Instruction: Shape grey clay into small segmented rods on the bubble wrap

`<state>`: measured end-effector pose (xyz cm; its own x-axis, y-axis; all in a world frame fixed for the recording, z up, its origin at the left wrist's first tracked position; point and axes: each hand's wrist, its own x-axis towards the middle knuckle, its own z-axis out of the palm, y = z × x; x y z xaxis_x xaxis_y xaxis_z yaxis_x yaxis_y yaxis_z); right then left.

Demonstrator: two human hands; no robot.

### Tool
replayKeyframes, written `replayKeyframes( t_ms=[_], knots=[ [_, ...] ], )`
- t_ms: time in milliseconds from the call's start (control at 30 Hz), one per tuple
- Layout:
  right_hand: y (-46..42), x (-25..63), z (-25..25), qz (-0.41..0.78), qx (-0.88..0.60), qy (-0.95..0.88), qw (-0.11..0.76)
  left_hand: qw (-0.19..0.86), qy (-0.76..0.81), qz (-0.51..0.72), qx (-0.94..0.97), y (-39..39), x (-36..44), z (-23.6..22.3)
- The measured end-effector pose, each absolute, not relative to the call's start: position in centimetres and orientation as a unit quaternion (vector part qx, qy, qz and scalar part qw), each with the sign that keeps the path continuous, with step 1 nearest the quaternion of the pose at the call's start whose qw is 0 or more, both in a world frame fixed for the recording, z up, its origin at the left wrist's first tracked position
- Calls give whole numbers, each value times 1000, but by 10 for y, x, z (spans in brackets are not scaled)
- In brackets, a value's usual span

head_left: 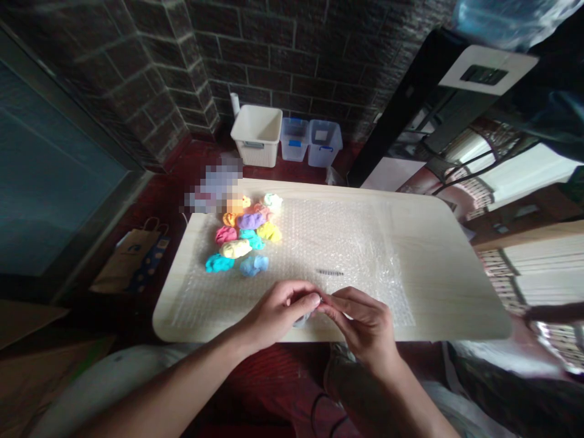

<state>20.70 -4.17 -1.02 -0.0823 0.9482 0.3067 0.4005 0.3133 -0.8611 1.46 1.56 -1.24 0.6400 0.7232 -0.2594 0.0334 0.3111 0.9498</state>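
My left hand [285, 307] is closed near the table's front edge, with part of a soft grey lump [300, 320] showing below its fingers. The fingertips of my right hand [360, 313] pinch together against the left thumb and finger; a tiny dark bit shows between the hands, too small to name. Just beyond them, a thin dark ridged strip [330, 272] lies on the bubble wrap [301, 243]. To the left is a group of several soft, crumpled lumps, among them a purple one [250, 221], a pale yellow one [235, 248] and a blue one [254, 265]; their material is unclear.
Bubble wrap covers much of the pale wooden table [438, 261]. Behind it, a cream bin [258, 137] and two clear boxes [325, 143] stand by the brick wall. Paper bags [130, 255] are on the floor at left. A dark post [401, 109] rises behind the table at right.
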Motion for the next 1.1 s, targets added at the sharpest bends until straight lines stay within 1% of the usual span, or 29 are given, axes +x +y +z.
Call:
replayKeyframes(
  t_ms=[100,233,367,467,533,600,667,733,800,933,1000,1100],
  knots=[
    [-44,207,-9,276,-494,-697,441,713,367,243,546,14,16,-12],
    [-45,206,-6,281,-500,-700,426,694,375,239,566,13,15,-13],
    [-46,203,-3,304,-509,-688,419,678,372,247,584,13,13,-13],
    [-46,202,-4,356,-545,-626,430,653,380,257,602,16,10,-12],
    [-44,203,-7,407,-571,-542,463,600,401,274,636,20,5,-9],
    [-40,207,-11,438,-586,-446,515,505,432,302,684,26,-1,-7],
    [-35,213,-16,446,-590,-366,565,402,446,320,732,31,-7,-6],
    [-31,218,-19,454,-582,-321,593,329,440,310,776,32,-9,-7],
    [-30,220,-21,478,-564,-316,594,276,420,268,822,30,-7,-11],
    [-32,216,-19,544,-520,-340,564,181,377,173,892,24,0,-21],
    [-33,213,-17,572,-505,-325,559,151,372,155,903,24,1,-23],
    [-31,216,-14,579,-495,-280,585,129,383,145,903,28,-1,-23]
  ],
)
